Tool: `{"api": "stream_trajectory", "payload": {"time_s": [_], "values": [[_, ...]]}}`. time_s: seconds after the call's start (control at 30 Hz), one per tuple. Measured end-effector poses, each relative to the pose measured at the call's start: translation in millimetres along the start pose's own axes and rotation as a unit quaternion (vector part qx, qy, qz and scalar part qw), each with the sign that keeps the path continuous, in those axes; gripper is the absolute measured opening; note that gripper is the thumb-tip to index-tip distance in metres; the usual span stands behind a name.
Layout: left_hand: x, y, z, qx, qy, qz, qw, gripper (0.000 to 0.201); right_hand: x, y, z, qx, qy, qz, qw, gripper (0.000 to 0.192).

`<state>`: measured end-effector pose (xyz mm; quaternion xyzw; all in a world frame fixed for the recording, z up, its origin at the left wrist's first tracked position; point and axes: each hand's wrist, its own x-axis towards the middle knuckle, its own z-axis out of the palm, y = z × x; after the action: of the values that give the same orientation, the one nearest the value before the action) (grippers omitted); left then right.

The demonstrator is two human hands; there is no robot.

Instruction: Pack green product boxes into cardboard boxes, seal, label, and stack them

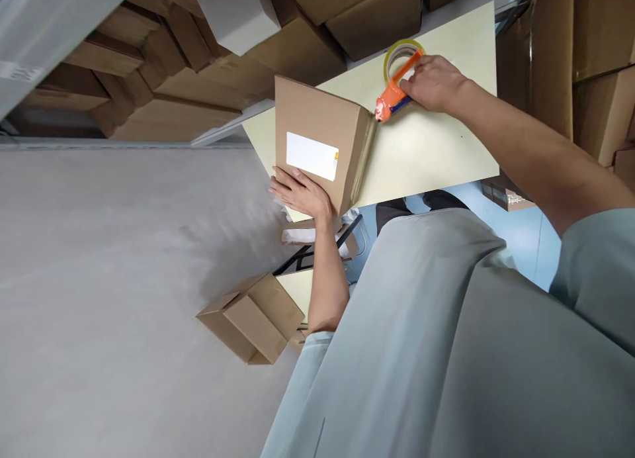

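Observation:
A brown cardboard box (310, 114) with a white label (311, 156) on its face sits on the pale tabletop (436, 147). Spread over the lower left of that labelled face is my left hand (301, 193), its fingers stretched out. My right hand (432, 82) is wrapped round an orange tape dispenser (399, 84) carrying a roll of yellowish tape (387, 59). The dispenser's front end is just right of the box, above the tabletop. I cannot tell whether any tape runs from it to the box.
Stacked cardboard boxes (297, 51) and a white box (238, 14) line the shelf beyond the table. More cartons (536, 61) stand at the right. An open cardboard box (253, 319) is at the lower left, near the grey wall (109, 279).

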<state>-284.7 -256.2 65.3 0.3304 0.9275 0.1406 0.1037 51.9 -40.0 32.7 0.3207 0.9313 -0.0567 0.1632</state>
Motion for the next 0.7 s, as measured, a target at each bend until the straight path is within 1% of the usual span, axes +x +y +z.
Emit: {"api": "stream_trajectory", "payload": {"time_s": [0.07,0.1,0.17,0.2,0.27,0.37,0.43,0.5,0.53,0.57,0.6,0.63,0.67,0.7], "values": [[-0.5,4.8,-2.6,0.051,-0.007,-0.01,0.999,0.066,12.2,-1.4,-6.7,-0.025,-0.003,-0.018,1.0,0.035],[-0.5,7.0,-3.3,0.073,-0.01,-0.013,0.997,0.065,15.1,-1.4,-8.7,-0.035,-0.008,-0.025,0.999,0.033],[-0.3,10.5,-3.6,0.102,-0.014,-0.015,0.995,0.065,17.3,-0.3,-10.1,-0.048,-0.017,-0.035,0.998,0.041],[-0.1,11.4,-3.4,0.107,-0.014,-0.013,0.994,0.065,17.3,0.4,-9.8,-0.052,-0.022,-0.035,0.998,0.041],[0.6,10.7,-3.9,0.103,-0.012,-0.007,0.995,0.065,17.0,1.0,-8.1,-0.054,-0.028,-0.037,0.997,0.039],[4.9,2.2,-10.1,0.082,-0.014,0.016,0.996,0.064,15.4,-2.7,-6.2,-0.047,-0.028,-0.045,0.997,0.036],[13.5,-3.6,-17.2,0.065,-0.028,0.046,0.996,0.062,12.4,-9.1,-7.1,-0.039,-0.034,-0.05,0.997,0.028],[29.1,-0.3,-21.7,0.048,-0.048,0.058,0.996,0.059,7.7,-17.7,-9.5,-0.029,-0.044,-0.044,0.998,0.022],[39.4,7.4,-20.9,0.037,-0.054,0.055,0.996,0.058,5.1,-22.2,-10.7,-0.022,-0.049,-0.036,0.998,0.022],[50.9,20.0,-17.3,0.025,-0.056,0.05,0.997,0.058,2.6,-26.4,-11.5,-0.012,-0.053,-0.027,0.998,0.024],[63.1,37.4,-10.3,0.011,-0.055,0.044,0.997,0.061,0.6,-29.9,-11.6,-0.001,-0.057,-0.02,0.998,0.027],[75.2,58.7,-0.1,-0.005,-0.051,0.05,0.997,0.067,-0.8,-32.7,-10.7,0.01,-0.058,-0.014,0.998,0.029],[86.5,82.2,13.1,-0.013,-0.059,0.062,0.996,0.078,-1.6,-34.5,-8.7,0.02,-0.06,-0.008,0.998,0.03],[96.4,105.9,28.4,-0.012,-0.073,0.064,0.995,0.094,-1.7,-35.4,-5.5,0.032,-0.059,-0.003,0.998,0.031]]}}
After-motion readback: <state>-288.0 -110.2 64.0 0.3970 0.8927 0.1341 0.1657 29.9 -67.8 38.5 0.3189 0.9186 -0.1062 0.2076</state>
